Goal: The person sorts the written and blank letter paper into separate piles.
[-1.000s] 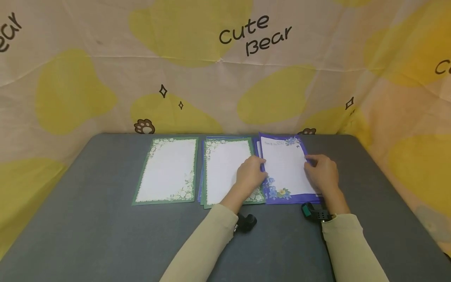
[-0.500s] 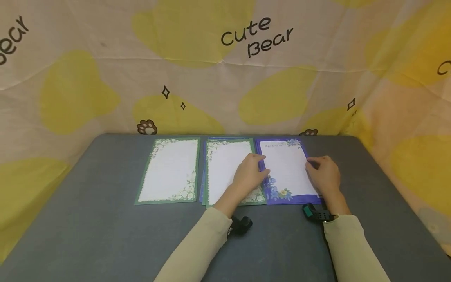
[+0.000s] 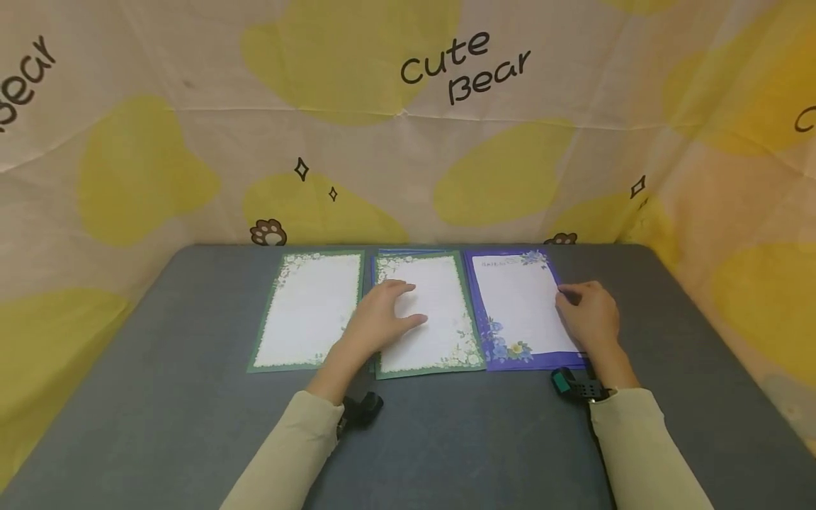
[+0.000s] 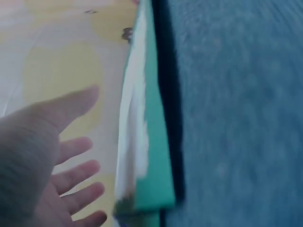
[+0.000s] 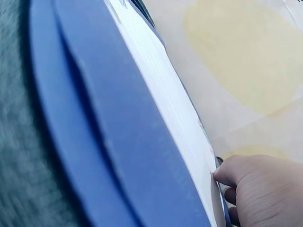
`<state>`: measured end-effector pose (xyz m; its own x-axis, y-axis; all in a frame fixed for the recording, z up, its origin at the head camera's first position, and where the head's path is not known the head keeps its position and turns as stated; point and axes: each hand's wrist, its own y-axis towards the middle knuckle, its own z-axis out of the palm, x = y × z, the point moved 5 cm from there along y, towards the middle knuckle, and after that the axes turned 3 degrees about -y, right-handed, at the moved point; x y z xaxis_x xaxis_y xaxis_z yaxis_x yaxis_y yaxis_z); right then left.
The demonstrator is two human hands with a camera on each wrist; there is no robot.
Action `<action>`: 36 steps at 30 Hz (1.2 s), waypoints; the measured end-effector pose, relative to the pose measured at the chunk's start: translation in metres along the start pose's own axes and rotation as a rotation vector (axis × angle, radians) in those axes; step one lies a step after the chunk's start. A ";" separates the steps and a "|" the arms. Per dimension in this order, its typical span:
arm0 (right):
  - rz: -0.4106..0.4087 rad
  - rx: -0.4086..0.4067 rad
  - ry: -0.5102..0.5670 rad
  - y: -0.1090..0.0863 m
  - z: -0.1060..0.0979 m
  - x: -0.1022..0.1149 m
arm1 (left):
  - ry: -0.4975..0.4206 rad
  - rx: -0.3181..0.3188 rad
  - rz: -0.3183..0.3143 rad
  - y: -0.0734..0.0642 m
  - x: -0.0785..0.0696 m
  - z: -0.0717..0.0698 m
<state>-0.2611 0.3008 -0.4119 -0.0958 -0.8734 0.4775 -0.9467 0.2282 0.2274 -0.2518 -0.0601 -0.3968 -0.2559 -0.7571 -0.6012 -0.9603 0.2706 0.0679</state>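
A sheet of paper with a purple floral border (image 3: 519, 304) lies on top of others like it at the right. At its right edge, my right hand (image 3: 593, 315) has the thumb on the paper's margin and the fingers curled behind it, as the right wrist view shows. My left hand (image 3: 370, 319) is over the middle pile, thumb and fingers spread apart with nothing between them. Under it lies a green-bordered sheet (image 3: 440, 312) with white flowers, bluish sheets peeking out behind. In the left wrist view, the left hand's fingers (image 4: 80, 184) are loosely extended beside a green-edged sheet (image 4: 154, 156).
Another green-bordered sheet (image 3: 306, 304) lies at the left, partly covered by the left hand. All the paper rests near the back of a dark grey table (image 3: 446, 446). A yellow-patterned cloth (image 3: 357, 78) hangs behind it.
My left hand has moved left from the purple sheet's left edge to over the middle pile. The purple sheet has settled straighter on its pile. My right hand stays at its right edge.
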 end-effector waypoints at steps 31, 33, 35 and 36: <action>-0.698 0.383 -0.080 -0.053 0.071 0.141 | 0.103 0.087 0.108 -0.003 0.029 0.011; -0.697 0.366 -0.075 -0.052 0.070 0.141 | 0.102 0.082 0.105 -0.003 0.030 0.011; -0.698 0.340 -0.057 -0.051 0.070 0.141 | 0.099 0.069 0.106 -0.003 0.029 0.010; -0.696 0.321 -0.038 -0.050 0.069 0.141 | 0.100 0.059 0.108 -0.003 0.029 0.010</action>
<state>-0.2482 0.1362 -0.4146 0.5505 -0.7852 0.2836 -0.8347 -0.5112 0.2047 -0.2550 -0.0774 -0.4221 -0.3702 -0.7762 -0.5104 -0.9191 0.3860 0.0795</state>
